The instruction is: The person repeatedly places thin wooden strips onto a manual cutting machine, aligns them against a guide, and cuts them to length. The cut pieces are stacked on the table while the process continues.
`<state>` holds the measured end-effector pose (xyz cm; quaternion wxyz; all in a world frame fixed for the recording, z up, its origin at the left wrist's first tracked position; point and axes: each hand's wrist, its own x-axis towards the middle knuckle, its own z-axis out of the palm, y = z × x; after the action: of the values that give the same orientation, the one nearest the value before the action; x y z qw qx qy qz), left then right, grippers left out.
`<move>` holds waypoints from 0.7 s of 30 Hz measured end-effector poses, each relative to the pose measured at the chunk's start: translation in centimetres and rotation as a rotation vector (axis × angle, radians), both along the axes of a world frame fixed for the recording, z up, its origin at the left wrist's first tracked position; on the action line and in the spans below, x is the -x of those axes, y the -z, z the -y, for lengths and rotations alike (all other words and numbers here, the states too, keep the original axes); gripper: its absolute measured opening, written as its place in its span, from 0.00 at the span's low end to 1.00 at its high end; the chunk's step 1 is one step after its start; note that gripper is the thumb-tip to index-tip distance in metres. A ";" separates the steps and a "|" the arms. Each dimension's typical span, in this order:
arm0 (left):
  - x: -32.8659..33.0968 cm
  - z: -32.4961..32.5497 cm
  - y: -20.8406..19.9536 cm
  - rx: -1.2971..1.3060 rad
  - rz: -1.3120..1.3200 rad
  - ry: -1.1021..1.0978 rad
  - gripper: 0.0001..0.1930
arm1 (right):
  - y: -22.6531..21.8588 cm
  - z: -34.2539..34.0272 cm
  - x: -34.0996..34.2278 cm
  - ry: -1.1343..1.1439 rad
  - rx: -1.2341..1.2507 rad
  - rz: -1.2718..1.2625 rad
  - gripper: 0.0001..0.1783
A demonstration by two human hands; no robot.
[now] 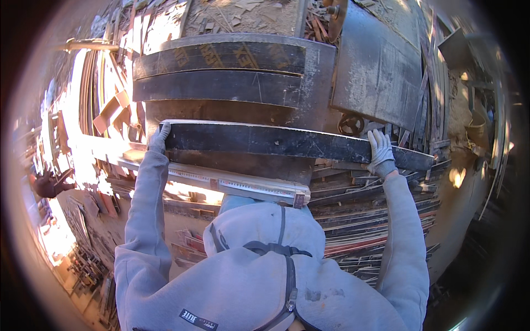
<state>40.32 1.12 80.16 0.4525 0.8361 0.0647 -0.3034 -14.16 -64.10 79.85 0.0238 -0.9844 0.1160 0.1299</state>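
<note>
A long black board (265, 140) with a pale far edge spans the worktable (314, 71) from left to right, held at both ends. My left hand (159, 138), in a light work glove, is closed around the board's left end. My right hand (381, 153), gloved too, grips it close to the right end with its fingers over the top; the thumb is hard to see. The board's right tip sticks out past that hand. Farther back on the table lie a black board (215, 87) and, just behind it, a dark board with yellow markings (221, 58).
A measuring scale (243, 186) runs along the table's near edge. To the right of the table stands a worn grey metal plate (378, 66). Stacked wood strips (370, 220) fill the near right. Wood scraps (88, 265) lie at the left, and sawdust (243, 19) at the back.
</note>
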 end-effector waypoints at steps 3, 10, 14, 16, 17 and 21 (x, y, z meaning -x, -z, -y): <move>-1.8 -2.5 4.5 -0.047 -0.140 -0.063 0.40 | -0.9 0.4 0.7 0.012 -0.196 0.047 0.77; -3.9 -3.3 8.0 -0.240 0.019 0.076 0.40 | -1.8 -1.0 1.8 -0.024 -0.157 0.073 0.73; -2.7 -0.2 6.3 -0.204 -0.014 -0.001 0.38 | -1.5 -0.8 1.9 -0.077 -0.049 0.123 0.74; -1.3 1.1 5.0 -0.262 0.119 0.024 0.34 | -1.5 -0.4 1.7 0.005 -0.200 0.015 0.70; -0.5 1.7 4.6 -0.114 0.037 -0.051 0.33 | -1.5 -0.3 1.6 -0.053 -0.160 0.050 0.68; 2.1 1.6 3.7 -0.166 0.005 0.047 0.32 | -1.9 -1.2 3.0 -0.045 -0.132 -0.066 0.66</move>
<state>38.17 -0.45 76.49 0.3748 0.8726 0.0689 -0.3054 -17.13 -62.87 81.75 0.0819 -0.9782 0.0859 0.1701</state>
